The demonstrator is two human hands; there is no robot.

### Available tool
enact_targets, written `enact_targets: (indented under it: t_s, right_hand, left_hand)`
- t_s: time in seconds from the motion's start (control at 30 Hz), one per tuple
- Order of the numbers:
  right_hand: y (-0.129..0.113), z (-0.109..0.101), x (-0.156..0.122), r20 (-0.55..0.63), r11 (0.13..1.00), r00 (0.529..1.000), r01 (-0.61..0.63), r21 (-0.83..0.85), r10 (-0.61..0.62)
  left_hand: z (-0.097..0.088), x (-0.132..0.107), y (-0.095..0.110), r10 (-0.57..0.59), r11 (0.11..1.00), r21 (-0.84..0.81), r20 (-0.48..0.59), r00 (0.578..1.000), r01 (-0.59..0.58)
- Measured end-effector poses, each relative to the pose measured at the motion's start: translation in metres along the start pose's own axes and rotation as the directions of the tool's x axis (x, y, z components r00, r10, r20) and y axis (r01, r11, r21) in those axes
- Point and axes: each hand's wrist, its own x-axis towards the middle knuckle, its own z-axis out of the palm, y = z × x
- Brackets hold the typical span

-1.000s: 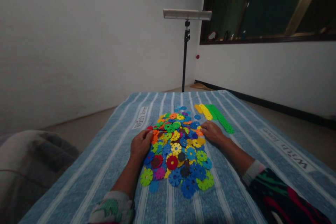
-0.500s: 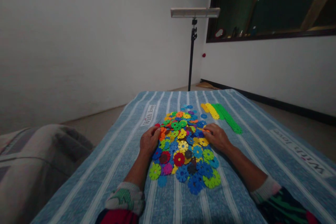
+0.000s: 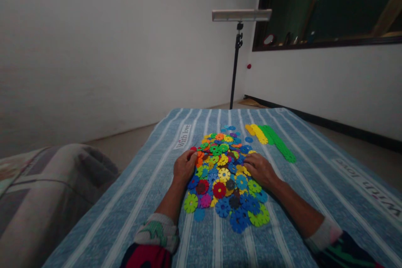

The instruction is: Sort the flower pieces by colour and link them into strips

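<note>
A heap of flat, flower-shaped plastic discs (image 3: 224, 173) in many colours lies on a blue striped cloth (image 3: 150, 184). My left hand (image 3: 184, 166) rests at the heap's left edge, fingers curled down onto the discs there. At the right edge my right hand (image 3: 260, 168) lies palm down with its fingers bent onto the pieces. Whether either hand grips a disc is hidden under the fingers. A row of joined yellow discs (image 3: 258, 132) and a longer row of green discs (image 3: 280, 143) lie beyond the heap to the right.
The cloth carries the words "With love". A grey bundle of fabric (image 3: 47, 192) lies at the left. A light on a black stand (image 3: 235, 63) is behind the cloth near the white wall, with a dark window (image 3: 329, 4) at the upper right.
The view has turned to the left, so everything has shifted right in the picture. Both hands stay at the sides of the heap; the right hand has drawn slightly nearer to me.
</note>
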Motion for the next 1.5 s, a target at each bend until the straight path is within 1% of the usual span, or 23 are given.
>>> enact_targets:
  t_s: [0.13,0.33,0.73,0.87,0.97,1.03,1.07,1.17,1.27,1.3,1.37,1.5]
  right_hand:
    - [0.002,0.003,-0.002,-0.009,1.000,1.000,0.003,-0.013,-0.003]
    - [0.003,0.004,-0.005,-0.033,0.998,0.998,0.050,-0.033,-0.051]
    - [-0.006,0.002,-0.010,-0.048,0.997,0.996,0.080,-0.014,-0.081]
    - [-0.016,-0.001,-0.007,-0.089,0.992,0.988,0.126,-0.001,-0.126]
    - [-0.035,-0.002,-0.002,-0.111,0.977,0.971,0.214,0.025,-0.210]
    - [-0.054,-0.002,0.004,-0.085,0.956,0.954,0.291,0.036,-0.287]
    - [-0.065,-0.001,0.007,-0.053,0.944,0.944,0.327,0.036,-0.325]
    - [-0.098,0.006,0.016,0.100,0.913,0.909,0.407,0.005,-0.405]
    - [-0.123,0.016,0.022,0.264,0.892,0.871,0.446,-0.075,-0.414]
    - [-0.128,0.019,0.023,0.293,0.891,0.870,0.441,-0.107,-0.396]
    - [-0.130,0.022,0.025,0.308,0.899,0.888,0.403,-0.169,-0.341]
    - [-0.115,0.016,0.030,0.263,0.926,0.941,0.280,-0.252,-0.213]
  left_hand:
    - [0.000,0.000,-0.001,0.003,1.000,0.018,0.002,1.000,-0.003]
    - [0.002,0.000,-0.002,0.000,1.000,-0.001,-0.009,1.000,0.000]
    - [0.003,-0.001,-0.004,0.023,1.000,-0.017,-0.025,0.999,-0.023]
    - [0.004,-0.001,-0.005,0.043,0.998,-0.039,-0.033,0.999,-0.044]
    - [0.005,-0.002,-0.006,0.053,0.997,-0.058,-0.031,0.998,-0.055]
    - [0.005,-0.001,-0.007,0.059,0.995,-0.074,-0.034,0.998,-0.062]
    - [0.005,-0.001,-0.008,0.064,0.994,-0.081,-0.035,0.997,-0.066]
    - [0.005,-0.001,-0.008,0.073,0.993,-0.089,-0.037,0.997,-0.076]
    - [0.006,-0.001,-0.007,0.078,0.992,-0.096,-0.046,0.996,-0.082]
    - [0.006,-0.002,-0.007,0.078,0.992,-0.099,-0.049,0.996,-0.082]
    - [0.006,-0.003,-0.006,0.073,0.992,-0.103,-0.051,0.996,-0.078]
    - [0.008,-0.003,-0.008,0.045,0.992,-0.112,-0.047,0.998,-0.050]
